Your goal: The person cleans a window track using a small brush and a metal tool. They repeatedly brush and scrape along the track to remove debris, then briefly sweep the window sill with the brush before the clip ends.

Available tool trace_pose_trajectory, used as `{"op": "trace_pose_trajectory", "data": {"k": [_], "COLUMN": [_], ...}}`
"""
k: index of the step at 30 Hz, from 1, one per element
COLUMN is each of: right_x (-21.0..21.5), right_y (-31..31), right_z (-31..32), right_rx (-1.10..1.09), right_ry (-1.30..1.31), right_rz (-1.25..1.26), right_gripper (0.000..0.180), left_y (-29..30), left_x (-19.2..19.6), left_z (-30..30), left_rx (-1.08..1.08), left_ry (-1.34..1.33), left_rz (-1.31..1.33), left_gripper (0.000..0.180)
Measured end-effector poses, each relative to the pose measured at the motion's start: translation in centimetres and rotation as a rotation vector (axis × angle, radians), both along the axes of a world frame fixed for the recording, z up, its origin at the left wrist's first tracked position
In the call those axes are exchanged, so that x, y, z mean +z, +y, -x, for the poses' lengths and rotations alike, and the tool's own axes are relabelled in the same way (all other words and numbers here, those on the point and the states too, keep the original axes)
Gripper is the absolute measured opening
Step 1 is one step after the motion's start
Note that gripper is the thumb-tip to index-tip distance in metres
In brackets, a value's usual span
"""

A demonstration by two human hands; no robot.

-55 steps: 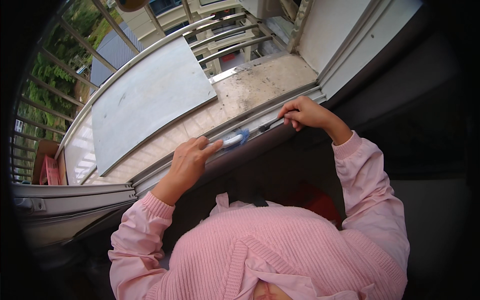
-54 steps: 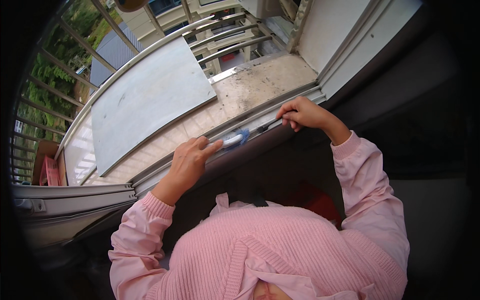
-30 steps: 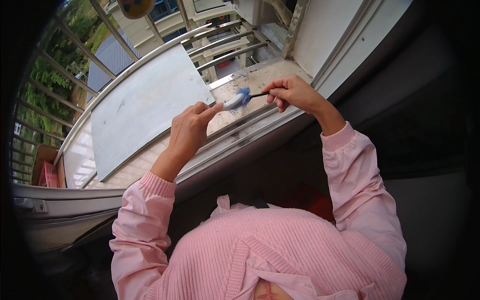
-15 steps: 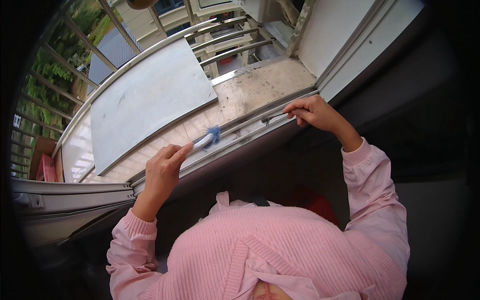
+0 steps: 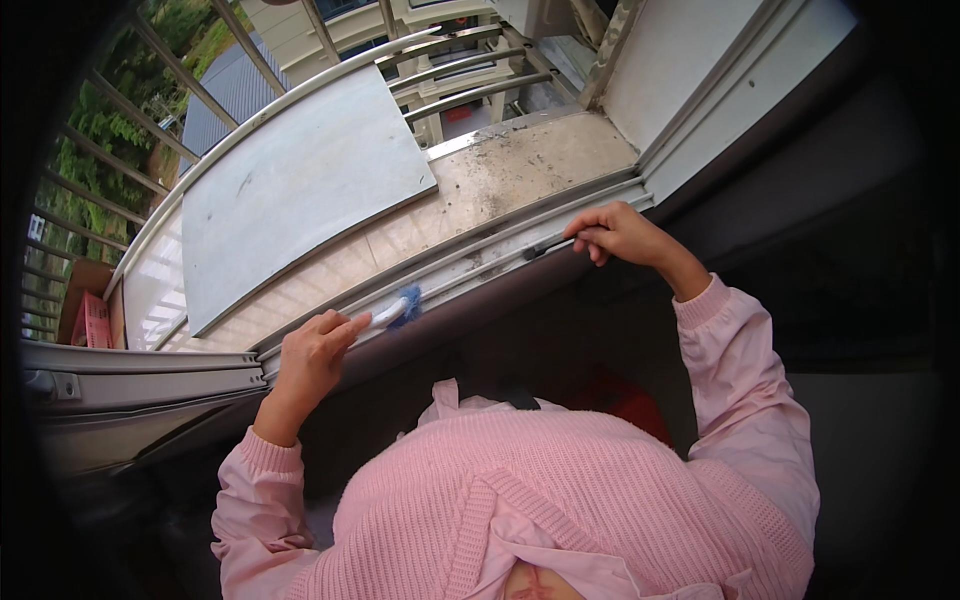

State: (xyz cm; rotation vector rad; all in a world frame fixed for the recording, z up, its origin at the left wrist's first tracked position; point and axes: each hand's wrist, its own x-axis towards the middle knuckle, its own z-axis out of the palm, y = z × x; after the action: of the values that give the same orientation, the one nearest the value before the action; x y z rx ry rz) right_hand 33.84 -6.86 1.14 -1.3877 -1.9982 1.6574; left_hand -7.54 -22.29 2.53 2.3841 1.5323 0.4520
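Note:
My left hand [image 5: 312,362] is closed round the handle of a white brush [image 5: 388,314] with blue bristles. Its bristle end lies over the near rails of the window track [image 5: 470,268], at the left half of the frame. To the right, my right hand [image 5: 625,242] pinches a thin dark tool with a small dark head [image 5: 538,250], perhaps a small brush. That head is down at the track, pointing left toward the blue bristles. Grey dirt marks show in the track between the two tools. My fingers hide the ends of both handles.
Beyond the track, a pale board [image 5: 305,195] lies over the tiled sill [image 5: 540,160], which has dark debris on its right part. Metal bars [image 5: 165,55] curve round the far side. A window frame [image 5: 150,375] stands at left, and a white jamb [image 5: 745,85] at right.
My left hand has drawn the blue-bristled brush a little left and toward me, to the track's near side. My right hand has shifted slightly down, with the dark tool's head now lower.

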Motion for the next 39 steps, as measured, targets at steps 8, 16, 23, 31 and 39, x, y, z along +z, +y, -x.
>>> {"op": "trace_pose_trajectory", "data": {"k": [8,16,23,31,39], "right_x": [-0.6,-1.4,-2.0,-0.6,3.9], "right_y": [-0.2,-2.0,-3.5,-2.9,8.3], "right_z": [2.3,4.9,5.4,4.8,6.7], "right_rx": [0.021,-0.041,-0.163,-0.238,-0.315], "right_ry": [0.000,0.058,0.174,0.332,0.165], "right_rz": [-0.037,0.055,0.235,0.315,-0.105], "right_gripper": [0.027,0.027,0.021,0.022,0.022], "left_y": [2.5,4.0,4.7,5.8,16.6], "left_x": [-0.2,-1.3,-2.4,-1.6,1.0], "left_z": [-1.9,-5.0,-6.2,-7.2,-6.9], "left_rx": [-0.142,-0.165,-0.141,-0.081,0.049], "left_ry": [0.111,0.074,-0.043,-0.153,0.051], "left_rz": [-0.116,-0.141,-0.127,-0.142,-0.484], "left_gripper": [0.048,0.052,0.055,0.040,0.029]}}
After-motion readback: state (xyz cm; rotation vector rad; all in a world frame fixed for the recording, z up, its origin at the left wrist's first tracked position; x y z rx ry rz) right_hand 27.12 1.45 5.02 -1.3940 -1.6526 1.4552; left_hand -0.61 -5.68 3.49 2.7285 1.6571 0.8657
